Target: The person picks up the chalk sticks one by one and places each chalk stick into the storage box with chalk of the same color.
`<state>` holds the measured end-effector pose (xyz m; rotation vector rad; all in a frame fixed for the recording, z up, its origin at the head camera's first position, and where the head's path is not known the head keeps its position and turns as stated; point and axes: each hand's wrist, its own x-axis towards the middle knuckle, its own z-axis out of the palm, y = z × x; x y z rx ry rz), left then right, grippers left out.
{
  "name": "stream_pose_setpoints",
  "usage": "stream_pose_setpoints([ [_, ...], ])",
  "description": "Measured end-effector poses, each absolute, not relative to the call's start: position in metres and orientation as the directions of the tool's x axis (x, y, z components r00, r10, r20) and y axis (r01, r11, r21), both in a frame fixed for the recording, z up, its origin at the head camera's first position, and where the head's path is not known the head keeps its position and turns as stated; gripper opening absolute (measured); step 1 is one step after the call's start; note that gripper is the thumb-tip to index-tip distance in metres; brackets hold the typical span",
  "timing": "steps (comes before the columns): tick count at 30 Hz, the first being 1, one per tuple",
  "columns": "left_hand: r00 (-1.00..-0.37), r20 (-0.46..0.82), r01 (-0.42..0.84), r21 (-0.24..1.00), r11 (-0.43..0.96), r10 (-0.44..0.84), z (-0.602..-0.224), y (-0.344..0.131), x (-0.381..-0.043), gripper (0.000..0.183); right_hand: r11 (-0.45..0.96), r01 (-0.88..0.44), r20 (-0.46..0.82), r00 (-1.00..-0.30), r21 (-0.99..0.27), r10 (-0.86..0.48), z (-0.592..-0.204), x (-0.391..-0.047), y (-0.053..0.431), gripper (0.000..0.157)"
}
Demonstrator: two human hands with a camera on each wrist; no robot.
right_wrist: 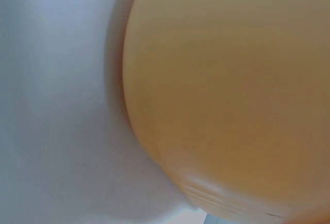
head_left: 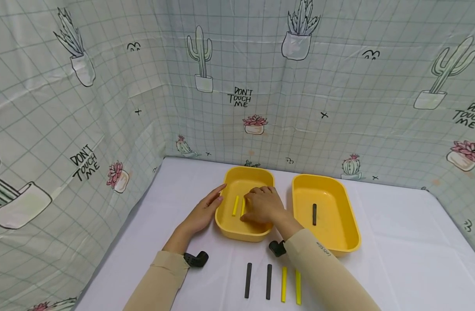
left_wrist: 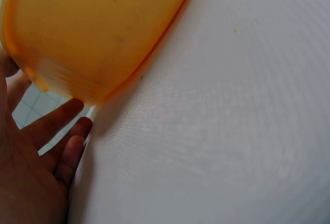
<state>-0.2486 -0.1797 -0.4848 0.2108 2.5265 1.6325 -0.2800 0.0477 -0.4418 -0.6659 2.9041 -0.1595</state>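
My right hand (head_left: pixel 262 205) reaches into the left yellow tray (head_left: pixel 245 236), its thumb and fingers curled at the ends of a yellow stick (head_left: pixel 243 207). A second yellow stick (head_left: pixel 235 206) lies just left of it on the tray floor. My left hand (head_left: pixel 202 212) is at this tray's left side, fingertips against the wall. In the left wrist view, the left hand (left_wrist: pixel 36 152) has its fingers extended and spread beside the tray (left_wrist: pixel 103 33). The right wrist view is filled mostly by a yellow tray wall (right_wrist: pixel 221 90); the right hand is out of sight there.
A second yellow tray (head_left: pixel 348 216) stands to the right, with one black stick (head_left: pixel 314 214) inside. Nearer on the white table lie two black sticks (head_left: pixel 248 280) and two yellow sticks (head_left: pixel 284 284), roughly in a row. A printed cloth (head_left: pixel 237 142) hangs behind.
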Motion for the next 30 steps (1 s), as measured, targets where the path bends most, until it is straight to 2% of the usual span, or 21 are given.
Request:
stream_pose_setpoints([
  [10,-0.983,-0.042,0.035,0.914,0.403,0.179,-0.483,-0.1826,-0.2453,0.048,0.897,-0.409,-0.143,-0.89,-0.17,-0.433,-0.4433,-0.2796,0.0449,0.073],
  [30,-0.979,-0.027,0.055,0.917,0.395,0.2,-0.4831,-0.1822,-0.2468,0.048,0.899,-0.409,-0.144,-0.891,-0.154,-0.43,-0.4424,-0.2806,0.0464,0.072],
])
